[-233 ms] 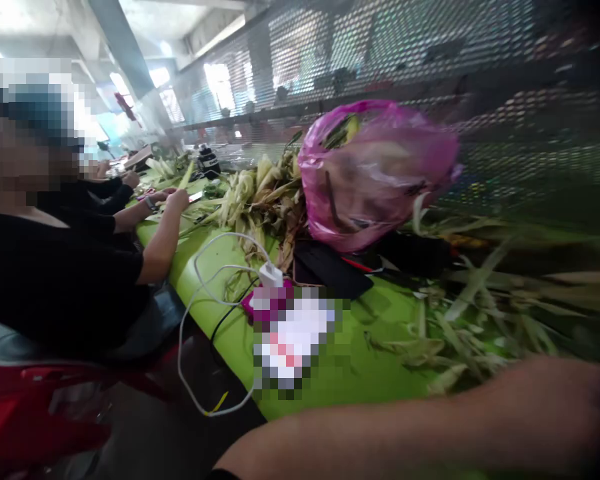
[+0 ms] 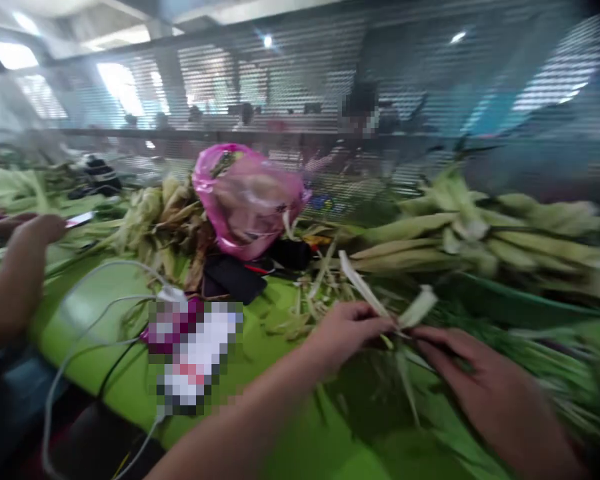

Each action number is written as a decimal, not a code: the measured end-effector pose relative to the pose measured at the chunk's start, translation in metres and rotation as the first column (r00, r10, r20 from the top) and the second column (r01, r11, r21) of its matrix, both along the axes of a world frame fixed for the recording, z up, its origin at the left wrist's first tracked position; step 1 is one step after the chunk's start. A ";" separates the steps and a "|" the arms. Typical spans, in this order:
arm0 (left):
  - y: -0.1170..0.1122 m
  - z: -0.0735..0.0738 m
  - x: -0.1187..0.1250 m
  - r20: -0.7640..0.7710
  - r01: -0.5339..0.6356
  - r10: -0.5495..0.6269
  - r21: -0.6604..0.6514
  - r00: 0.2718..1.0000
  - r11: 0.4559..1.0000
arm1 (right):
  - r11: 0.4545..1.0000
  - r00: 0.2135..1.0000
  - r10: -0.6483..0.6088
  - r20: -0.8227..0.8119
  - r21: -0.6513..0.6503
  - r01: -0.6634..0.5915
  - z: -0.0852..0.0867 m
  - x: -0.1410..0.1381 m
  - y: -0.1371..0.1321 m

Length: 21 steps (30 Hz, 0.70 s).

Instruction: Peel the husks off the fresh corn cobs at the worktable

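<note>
"Where are the husk strips (image 2: 421, 307)?"
"In front of the pink bag (image 2: 253, 200), rightward; the left hand (image 2: 347, 330) and right hand (image 2: 477, 377) each pinch them."
"And the heap (image 2: 173, 223)?"
"Just left of the bag."

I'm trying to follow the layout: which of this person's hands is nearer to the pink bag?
Left. The left hand is in front of the pink bag, to its right; the right hand is farther right.

husk strips (image 2: 419, 308): cream, pale green | table (image 2: 330, 453): lime | bag (image 2: 253, 200): pink | bottle (image 2: 101, 175): black, pale-banded
</note>
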<state>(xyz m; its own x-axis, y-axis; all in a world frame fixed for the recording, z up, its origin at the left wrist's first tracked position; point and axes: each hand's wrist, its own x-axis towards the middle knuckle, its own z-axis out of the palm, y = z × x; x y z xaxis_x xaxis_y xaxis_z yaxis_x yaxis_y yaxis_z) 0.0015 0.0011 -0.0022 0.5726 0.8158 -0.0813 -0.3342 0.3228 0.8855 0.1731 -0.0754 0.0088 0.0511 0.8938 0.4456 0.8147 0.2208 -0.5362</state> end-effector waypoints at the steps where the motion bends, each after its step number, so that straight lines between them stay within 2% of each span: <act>1: 0.000 0.000 0.000 0.019 0.021 -0.021 -0.011 1.000 1.000 | 1.000 1.000 0.000 -0.009 -0.019 0.000 0.004 0.003 -0.002; 8: -0.007 0.007 -0.006 0.014 0.056 -0.055 -0.096 0.998 0.994 | 0.998 0.996 0.050 -0.070 -0.044 -0.053 0.009 -0.004 -0.005; 14: -0.006 0.003 -0.007 0.006 0.108 -0.108 0.002 0.994 0.994 | 0.997 0.993 0.070 -0.095 -0.016 -0.072 0.012 -0.002 -0.008; 16: -0.006 0.001 -0.006 -0.004 0.094 -0.094 0.042 0.996 0.995 | 0.998 0.993 0.058 -0.099 -0.009 -0.059 0.013 -0.002 -0.008; 21: -0.007 0.003 -0.003 -0.055 -0.018 0.023 0.082 0.998 0.996 | 0.997 0.990 0.042 -0.138 -0.052 -0.050 0.013 -0.002 -0.007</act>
<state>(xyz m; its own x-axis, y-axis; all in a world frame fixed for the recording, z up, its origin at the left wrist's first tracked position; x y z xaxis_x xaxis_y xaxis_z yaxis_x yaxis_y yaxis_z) -0.0015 -0.0063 0.0013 0.5522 0.8325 -0.0458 -0.2889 0.2426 0.9261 0.1708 -0.0828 0.0218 0.0663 0.9195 0.3874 0.7224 0.2236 -0.6543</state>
